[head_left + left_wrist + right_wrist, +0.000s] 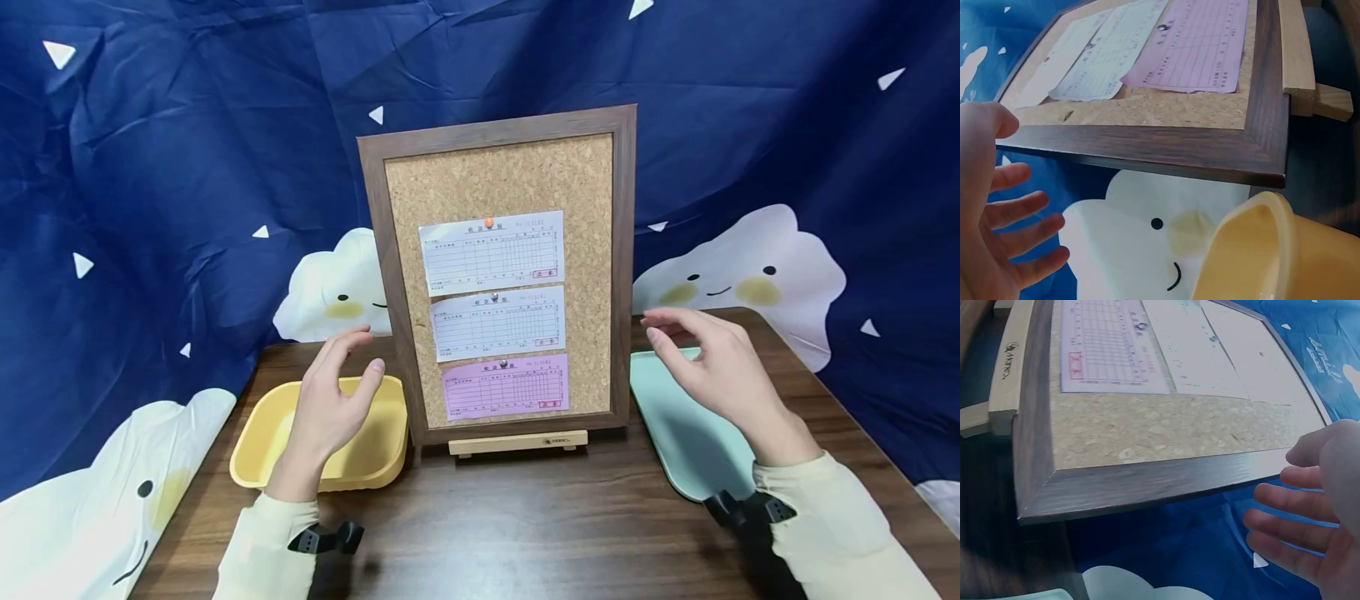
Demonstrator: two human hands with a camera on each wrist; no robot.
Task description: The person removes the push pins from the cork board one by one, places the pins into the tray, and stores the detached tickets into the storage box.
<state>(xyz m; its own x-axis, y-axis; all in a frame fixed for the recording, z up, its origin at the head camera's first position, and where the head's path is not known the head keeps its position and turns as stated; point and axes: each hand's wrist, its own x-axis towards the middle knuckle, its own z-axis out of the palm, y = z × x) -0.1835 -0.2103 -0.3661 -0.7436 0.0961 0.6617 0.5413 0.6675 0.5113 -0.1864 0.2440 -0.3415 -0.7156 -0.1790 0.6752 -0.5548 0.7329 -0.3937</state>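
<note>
A framed cork board [588, 275] leans upright on a small wooden easel [517, 442]. Pinned to it, one above another, are a white receipt slip [491, 258] with an orange push pin [489, 222], a second pale slip [495, 327] with a dark pin [494, 297], and a purple slip [506, 392], also under a dark pin [504, 364]. My left hand [330, 408] hovers over the yellow basin, left of the frame, fingers loosely bent and holding nothing. On the other side my right hand [712, 367] hangs above the mint tray, likewise holding nothing.
A yellow basin [251, 450] stands left of the board on the dark wood table [510, 533]. To the right lies a mint green tray [667, 450]. Behind everything hangs a blue cloth [225, 167] with white clouds and triangles.
</note>
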